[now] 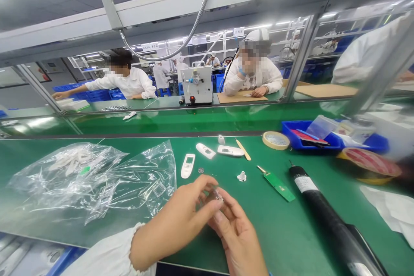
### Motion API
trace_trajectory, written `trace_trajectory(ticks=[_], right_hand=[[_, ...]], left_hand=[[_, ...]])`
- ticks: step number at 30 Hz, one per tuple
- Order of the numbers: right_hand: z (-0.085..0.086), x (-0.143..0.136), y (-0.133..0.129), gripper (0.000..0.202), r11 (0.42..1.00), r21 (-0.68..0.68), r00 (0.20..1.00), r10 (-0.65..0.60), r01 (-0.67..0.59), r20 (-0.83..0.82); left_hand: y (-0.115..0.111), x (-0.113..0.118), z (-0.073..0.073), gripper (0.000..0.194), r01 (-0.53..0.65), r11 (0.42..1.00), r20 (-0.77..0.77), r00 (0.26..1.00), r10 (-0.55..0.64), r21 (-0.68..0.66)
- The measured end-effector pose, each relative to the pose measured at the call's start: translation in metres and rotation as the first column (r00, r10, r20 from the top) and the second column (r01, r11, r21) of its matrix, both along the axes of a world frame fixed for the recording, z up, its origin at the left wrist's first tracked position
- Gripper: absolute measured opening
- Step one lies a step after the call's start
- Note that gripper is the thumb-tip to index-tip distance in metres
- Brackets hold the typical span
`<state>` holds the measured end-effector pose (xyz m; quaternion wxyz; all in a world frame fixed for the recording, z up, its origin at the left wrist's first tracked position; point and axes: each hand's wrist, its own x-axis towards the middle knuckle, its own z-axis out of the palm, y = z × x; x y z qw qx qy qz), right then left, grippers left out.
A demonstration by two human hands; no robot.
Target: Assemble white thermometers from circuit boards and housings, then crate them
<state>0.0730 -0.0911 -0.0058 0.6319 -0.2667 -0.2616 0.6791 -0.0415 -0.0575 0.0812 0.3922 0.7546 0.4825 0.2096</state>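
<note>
While the left hand [174,222] pinches a small clear part [218,196] between thumb and forefinger, the right hand [241,235] is curled in close against it from the other side; whether its fingers grip the part too, I cannot tell. The part sits in the air above the green bench [278,237], mostly covered by the fingertips. It looks slick and thin, so uneven pressure from the 2 hands could make it slip, or a hard squeeze could crack or smudge it. If it fell, it might be lost beside the small round disc [201,170] or near the white shell [186,172], since clear plastic shows poorly there. The loose plastic bag [129,181] lies close to the left forearm; a sleeve brushing it could drag its contents. To the right, a careless elbow could roll the black screwdriver [326,215] against the green circuit board [280,187] and scratch it.
</note>
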Motion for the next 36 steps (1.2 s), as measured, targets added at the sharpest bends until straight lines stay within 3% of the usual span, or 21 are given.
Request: trace_trajectory(ticks=[10,16,20,23,26,29,31,33,36], right_hand=[[-0.002,-0.002,0.001,0.033,0.999,0.051,1.0,-0.013,0.011,0.024],[-0.003,0.0,0.001,0.036,0.999,0.047,1.0,0.009,-0.009,0.0],[-0.003,0.0,0.0,0.039,0.999,0.032,1.0,-0.004,0.004,0.014],[0.0,-0.001,-0.001,0.039,1.0,-0.006,0.999,-0.03,0.03,0.035],[0.004,0.001,-0.001,0.042,0.998,-0.029,0.996,-0.061,0.063,0.068],[0.004,0.008,0.0,0.043,0.996,-0.039,0.979,-0.072,0.081,0.192],[0.001,0.015,0.002,0.037,0.996,-0.027,0.937,-0.075,0.089,0.342],[-0.003,0.022,0.004,0.03,0.996,0.023,0.841,-0.089,0.091,0.533],[-0.01,0.031,0.006,0.02,0.987,0.15,0.536,-0.153,0.048,0.83]], left_hand=[[-0.012,-0.001,-0.013,0.039,-0.041,0.99,-0.143,0.988,0.061,0.136],[-0.008,-0.001,-0.016,0.042,-0.101,0.994,-0.023,0.995,0.102,0.033],[-0.001,-0.002,-0.017,0.039,-0.123,0.984,0.183,0.972,0.146,-0.127],[0.004,-0.004,-0.023,0.034,-0.122,0.943,0.385,0.891,0.242,-0.309],[0.006,-0.009,-0.035,0.031,-0.062,0.872,0.578,0.725,0.374,-0.486],[0.006,-0.015,-0.047,0.031,-0.007,0.81,0.667,0.564,0.487,-0.586],[0.005,-0.018,-0.052,0.03,0.007,0.774,0.678,0.489,0.55,-0.633],[0.003,-0.021,-0.054,0.029,0.031,0.742,0.677,0.436,0.593,-0.67],[-0.001,-0.023,-0.054,0.028,0.054,0.727,0.682,0.399,0.613,-0.685]])
